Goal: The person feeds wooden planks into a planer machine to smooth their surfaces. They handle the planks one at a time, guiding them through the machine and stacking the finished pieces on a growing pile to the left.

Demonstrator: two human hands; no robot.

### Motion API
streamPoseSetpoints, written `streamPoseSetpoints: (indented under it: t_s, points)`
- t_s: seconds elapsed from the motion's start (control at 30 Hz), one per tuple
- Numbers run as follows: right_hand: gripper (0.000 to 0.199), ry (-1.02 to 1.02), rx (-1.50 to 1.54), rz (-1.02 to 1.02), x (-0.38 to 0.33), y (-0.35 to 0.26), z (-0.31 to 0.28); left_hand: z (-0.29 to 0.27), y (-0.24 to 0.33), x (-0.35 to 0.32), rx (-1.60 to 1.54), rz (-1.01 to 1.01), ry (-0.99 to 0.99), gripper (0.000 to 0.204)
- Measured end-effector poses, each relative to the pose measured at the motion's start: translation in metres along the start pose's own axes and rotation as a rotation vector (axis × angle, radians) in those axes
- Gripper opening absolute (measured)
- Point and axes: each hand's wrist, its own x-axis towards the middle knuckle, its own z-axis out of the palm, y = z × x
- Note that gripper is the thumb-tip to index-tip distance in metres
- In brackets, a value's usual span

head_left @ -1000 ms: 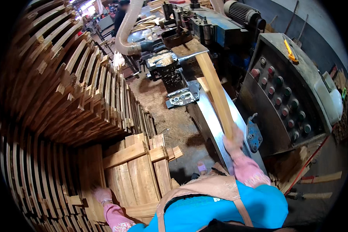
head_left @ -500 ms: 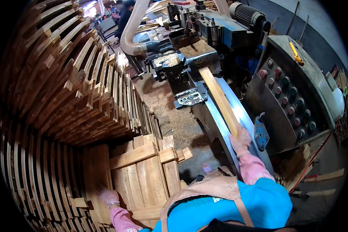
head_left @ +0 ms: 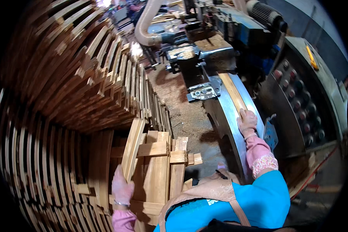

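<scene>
- The left hand [head_left: 122, 187] is gripping the lower end of a loose board [head_left: 134, 145], its fingers closing on the wood.
- This board is slanting over a low pile of planks [head_left: 158, 174].
- The right hand [head_left: 248, 121] is resting on a strip of wood [head_left: 232, 92]; whether its fingers are pinching the end, I cannot tell.
- That strip is lying along a metal bed [head_left: 229, 112], pointing toward the machine [head_left: 216, 42].
- A ridged hose [head_left: 145, 27] is curving down beyond.

A tan apron [head_left: 216, 189] covers a blue top [head_left: 263, 193] with pink sleeves [head_left: 256, 148]
</scene>
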Motion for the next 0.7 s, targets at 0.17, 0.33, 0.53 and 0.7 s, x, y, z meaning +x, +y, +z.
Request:
streamPoseSetpoints:
  t_s: [0.17, 0.33, 0.53, 0.7]
  points:
    - [0.028, 0.113, 0.055, -0.025, 0.06, -0.012, 0.029, -0.027, 0.129, 0.095, -0.679, 0.317, -0.069, 0.068]
    - [0.087, -0.595, 1.196, -0.073, 0.02, -0.11, -0.028, 0.045, 0.266, 0.171, -1.456, 0.252, -0.105, 0.042]
    - [0.104, -0.404, 1.066, 0.207, -0.107, -0.075, -0.115, 0.135, 0.398, 0.134, -1.734, 0.073, -0.588, 0.042]
    - [0.112, -0.283, 0.605, 0.332, -0.195, -0.074, -0.128, 0.243, 0.427, 0.064, -1.629, 0.03, -0.808, 0.046]
